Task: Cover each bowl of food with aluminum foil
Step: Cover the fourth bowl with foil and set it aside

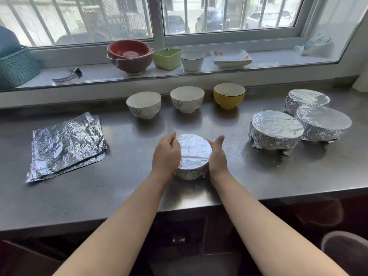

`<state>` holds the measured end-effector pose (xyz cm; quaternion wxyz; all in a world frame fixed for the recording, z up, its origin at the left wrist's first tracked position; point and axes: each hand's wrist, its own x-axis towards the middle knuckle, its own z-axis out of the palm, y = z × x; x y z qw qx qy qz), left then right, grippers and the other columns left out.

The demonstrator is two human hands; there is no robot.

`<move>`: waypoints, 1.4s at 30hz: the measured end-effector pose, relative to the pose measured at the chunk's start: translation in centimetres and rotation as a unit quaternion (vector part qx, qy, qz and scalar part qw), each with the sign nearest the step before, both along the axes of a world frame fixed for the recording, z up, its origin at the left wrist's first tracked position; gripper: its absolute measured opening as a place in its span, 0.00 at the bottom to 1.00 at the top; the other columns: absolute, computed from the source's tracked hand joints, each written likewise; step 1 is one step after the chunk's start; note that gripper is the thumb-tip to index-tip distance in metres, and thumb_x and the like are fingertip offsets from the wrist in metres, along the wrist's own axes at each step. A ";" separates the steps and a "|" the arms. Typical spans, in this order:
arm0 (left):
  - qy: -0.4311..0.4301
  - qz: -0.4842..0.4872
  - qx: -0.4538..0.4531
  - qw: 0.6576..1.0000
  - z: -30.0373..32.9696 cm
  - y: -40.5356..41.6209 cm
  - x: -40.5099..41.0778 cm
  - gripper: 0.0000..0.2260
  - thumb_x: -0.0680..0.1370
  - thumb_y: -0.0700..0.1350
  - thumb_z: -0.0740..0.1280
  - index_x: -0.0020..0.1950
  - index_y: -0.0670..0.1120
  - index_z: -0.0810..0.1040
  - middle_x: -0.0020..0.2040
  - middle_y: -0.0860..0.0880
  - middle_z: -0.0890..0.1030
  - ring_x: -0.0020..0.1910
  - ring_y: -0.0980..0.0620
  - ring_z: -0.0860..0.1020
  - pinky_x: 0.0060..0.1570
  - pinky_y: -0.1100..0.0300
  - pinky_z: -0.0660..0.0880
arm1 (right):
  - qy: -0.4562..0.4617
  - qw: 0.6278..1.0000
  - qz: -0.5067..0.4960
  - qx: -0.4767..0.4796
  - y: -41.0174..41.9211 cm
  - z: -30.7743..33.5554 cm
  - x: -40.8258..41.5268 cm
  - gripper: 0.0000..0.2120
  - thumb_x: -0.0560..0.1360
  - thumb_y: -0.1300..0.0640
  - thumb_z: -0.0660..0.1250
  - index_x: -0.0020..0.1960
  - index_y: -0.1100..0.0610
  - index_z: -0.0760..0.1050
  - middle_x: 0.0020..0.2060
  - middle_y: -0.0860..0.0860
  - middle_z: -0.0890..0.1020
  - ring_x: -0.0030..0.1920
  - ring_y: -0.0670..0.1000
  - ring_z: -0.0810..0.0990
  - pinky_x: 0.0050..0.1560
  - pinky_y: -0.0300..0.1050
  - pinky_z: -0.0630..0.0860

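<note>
Foil stack [66, 144]: crumpled sheets are lying on the left of the steel counter [199, 196], well apart from both hands, and nobody is reaching for them.
Left hand [166, 154]: it is cupping the left flank of the wrapped bowl [194, 152], fingers curled round the foil at the rim, pressing it in.
Wrapped bowl: it is sitting near the counter's front edge, dead centre between the two hands, foil drawn flat over the top and crimped down the sides.
Right hand [217, 156]: it is holding the right flank, thumb up by the rim; the other fingers are hidden behind the bowl but look wrapped round it.
Open bowls: two white ones [143, 104] [187, 99] and a yellow one [229, 95] are waiting in a row at the far side, straight beyond the hands, uncovered.
Finished group: three foil-covered bowls [275, 129] [322, 123] [306, 99] are clustered on the right.
Key relation: that finished group is lying to the right of the wrapped bowl, so the right hand is the nearer one for carrying it over, likely once the crimp is done.
Next after that: the left hand is closer to the foil stack.
</note>
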<state>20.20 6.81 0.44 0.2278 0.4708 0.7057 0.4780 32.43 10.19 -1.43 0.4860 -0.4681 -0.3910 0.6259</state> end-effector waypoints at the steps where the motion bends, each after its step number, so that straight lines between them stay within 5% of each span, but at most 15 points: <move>1: 0.008 -0.005 -0.001 1.000 -0.2 0.1 -0.1 0.19 0.81 0.45 0.56 0.69 0.42 0.73 0.67 0.46 0.76 0.67 0.49 0.72 0.69 0.49 0.67 | -0.021 1.000 -0.014 0.004 0.2 0.1 0.5 0.34 0.82 0.37 0.41 0.61 0.57 0.78 0.56 0.54 0.83 0.58 0.52 0.81 0.62 0.48 0.75; 3: 0.012 -0.007 -0.011 1.000 -0.1 0.0 0.1 0.20 0.79 0.50 0.55 0.64 0.42 0.76 0.61 0.45 0.79 0.62 0.46 0.75 0.66 0.45 0.70 | -0.046 0.995 -0.086 -0.001 0.8 0.3 1.9 0.29 0.84 0.41 0.45 0.63 0.59 0.76 0.61 0.54 0.80 0.63 0.53 0.76 0.69 0.51 0.69; 6: -0.024 0.002 -0.030 0.999 0.4 -0.3 1.0 0.25 0.76 0.56 0.55 0.69 0.44 0.71 0.68 0.44 0.72 0.67 0.45 0.70 0.69 0.43 0.65 | -0.089 0.981 -0.171 0.032 0.8 1.5 3.5 0.16 0.84 0.52 0.53 0.52 0.60 0.76 0.46 0.58 0.78 0.50 0.59 0.73 0.55 0.49 0.69; 10: -0.119 0.022 -0.054 0.991 0.1 -1.4 2.2 0.29 0.76 0.57 0.58 0.76 0.49 0.62 0.75 0.48 0.60 0.73 0.45 0.61 0.72 0.43 0.60 | -0.135 0.978 -0.118 0.109 -1.2 2.7 3.0 0.19 0.84 0.57 0.53 0.73 0.62 0.66 0.70 0.54 0.72 0.70 0.50 0.69 0.66 0.35 0.62; 14: 0.092 0.020 0.001 0.996 0.8 -0.7 1.4 0.23 0.80 0.56 0.56 0.73 0.47 0.67 0.75 0.48 0.62 0.75 0.47 0.59 0.73 0.50 0.56 | -0.174 0.971 -0.063 0.150 -2.3 2.4 1.2 0.21 0.84 0.57 0.53 0.76 0.59 0.62 0.74 0.51 0.67 0.74 0.48 0.63 0.70 0.35 0.57; 16: 0.115 -0.047 0.010 0.992 0.9 0.4 1.1 0.24 0.78 0.56 0.55 0.69 0.46 0.73 0.71 0.47 0.71 0.71 0.48 0.67 0.70 0.53 0.62 | -0.193 0.968 -0.059 0.147 -2.6 2.2 0.4 0.21 0.83 0.56 0.54 0.75 0.60 0.63 0.74 0.52 0.67 0.74 0.49 0.63 0.73 0.41 0.57; 19: 0.083 -0.062 -0.023 0.994 0.0 0.9 1.1 0.15 0.80 0.50 0.59 0.64 0.47 0.77 0.62 0.50 0.79 0.61 0.52 0.76 0.60 0.58 0.70 | -0.172 0.973 -0.089 0.126 -2.6 1.8 0.0 0.20 0.82 0.57 0.55 0.73 0.59 0.67 0.71 0.52 0.71 0.72 0.48 0.67 0.72 0.41 0.61; 25: -0.033 -0.011 -0.003 0.999 -0.2 0.8 1.3 0.13 0.80 0.45 0.61 0.63 0.47 0.77 0.57 0.52 0.81 0.57 0.53 0.78 0.63 0.51 0.73 | -0.109 0.981 -0.142 0.080 -2.4 1.6 -0.4 0.18 0.83 0.57 0.53 0.68 0.55 0.73 0.66 0.48 0.76 0.67 0.46 0.72 0.71 0.46 0.67; 31: -0.123 -0.002 0.012 0.992 -0.7 0.8 1.1 0.18 0.74 0.48 0.60 0.62 0.46 0.77 0.57 0.36 0.80 0.58 0.35 0.77 0.60 0.39 0.74 | -0.051 0.988 -0.147 0.022 -1.7 0.4 -0.5 0.18 0.83 0.53 0.53 0.69 0.54 0.72 0.65 0.48 0.77 0.67 0.48 0.74 0.71 0.51 0.69; 34: -0.148 0.000 0.008 0.989 -0.8 0.8 1.1 0.14 0.78 0.43 0.59 0.62 0.46 0.77 0.57 0.35 0.79 0.58 0.35 0.77 0.60 0.41 0.74 | -0.034 0.990 -0.137 0.004 -1.6 0.0 -0.6 0.20 0.82 0.50 0.53 0.69 0.54 0.72 0.65 0.50 0.77 0.66 0.50 0.74 0.70 0.53 0.69; 38: -0.190 0.009 0.011 0.982 -1.0 1.0 1.1 0.12 0.78 0.40 0.59 0.57 0.49 0.77 0.54 0.46 0.82 0.55 0.47 0.80 0.59 0.45 0.77 | -0.012 0.994 -0.103 -0.016 -1.6 -0.4 -0.5 0.24 0.76 0.43 0.52 0.63 0.53 0.76 0.59 0.51 0.81 0.61 0.52 0.79 0.67 0.56 0.73; 42: -0.243 0.013 0.005 0.970 -0.7 0.7 1.1 0.13 0.79 0.38 0.57 0.59 0.45 0.78 0.47 0.47 0.81 0.48 0.47 0.80 0.46 0.54 0.79 | 0.023 0.997 -0.055 -0.054 -1.3 -0.6 0.5 0.23 0.82 0.42 0.51 0.61 0.56 0.77 0.54 0.53 0.83 0.57 0.54 0.81 0.65 0.55 0.74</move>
